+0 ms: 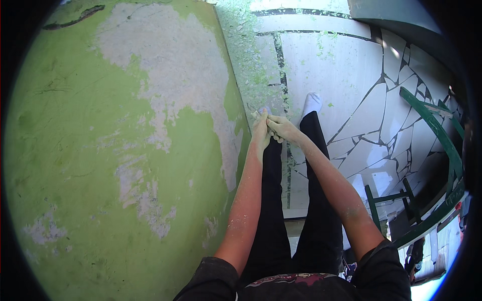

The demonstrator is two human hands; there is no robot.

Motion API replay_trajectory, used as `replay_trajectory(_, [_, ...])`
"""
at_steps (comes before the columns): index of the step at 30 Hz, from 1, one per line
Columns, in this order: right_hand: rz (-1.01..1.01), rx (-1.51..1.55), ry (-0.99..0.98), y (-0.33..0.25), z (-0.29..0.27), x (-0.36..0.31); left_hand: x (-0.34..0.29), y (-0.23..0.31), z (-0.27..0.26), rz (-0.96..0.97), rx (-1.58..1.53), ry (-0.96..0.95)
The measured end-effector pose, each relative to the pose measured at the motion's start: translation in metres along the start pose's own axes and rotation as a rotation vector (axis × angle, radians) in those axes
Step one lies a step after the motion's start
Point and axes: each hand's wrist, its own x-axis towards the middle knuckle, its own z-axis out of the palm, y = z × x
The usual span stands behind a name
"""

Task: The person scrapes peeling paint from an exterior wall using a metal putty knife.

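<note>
My left hand [260,129] and my right hand [283,129] meet in front of my legs, both with fingers curled in and pressed together. Pale dust coats the left hand and wrist. Something small and whitish shows at the left fingertips, but its kind cannot be made out. Whatever lies between the palms is hidden. Close by on the left stands a green painted wall [75,135], its paint gone in a large patch of bare grey-white plaster [175,55]. Neither hand touches the wall.
Green paint flakes [246,60] litter the floor along the wall's foot. White broken-tile flooring [346,65] with dark joints spreads to the right. A green frame [434,128], perhaps a chair, stands at right. My white-socked foot [312,103] is on the tiles.
</note>
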Motion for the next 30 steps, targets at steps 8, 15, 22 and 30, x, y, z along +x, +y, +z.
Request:
replay_trajectory(8, [-0.130,0.074,0.101,-0.004,0.041,-0.097,-0.087,-0.013,0.010,0.118,-0.033,0.076])
replay_trajectory(15, [-0.194,0.124,0.191,0.015,0.086,-0.130,-0.136,-0.017,-0.003,0.109,-0.012,0.203])
replay_trajectory(22, [-0.147,0.237,0.124,0.017,0.126,-0.144,-0.156,-0.019,-0.046,0.122,-0.005,0.182])
replay_trajectory(30, [-0.165,0.249,0.242,0.057,0.149,-0.144,-0.156,-0.044,-0.073,0.128,0.019,0.178])
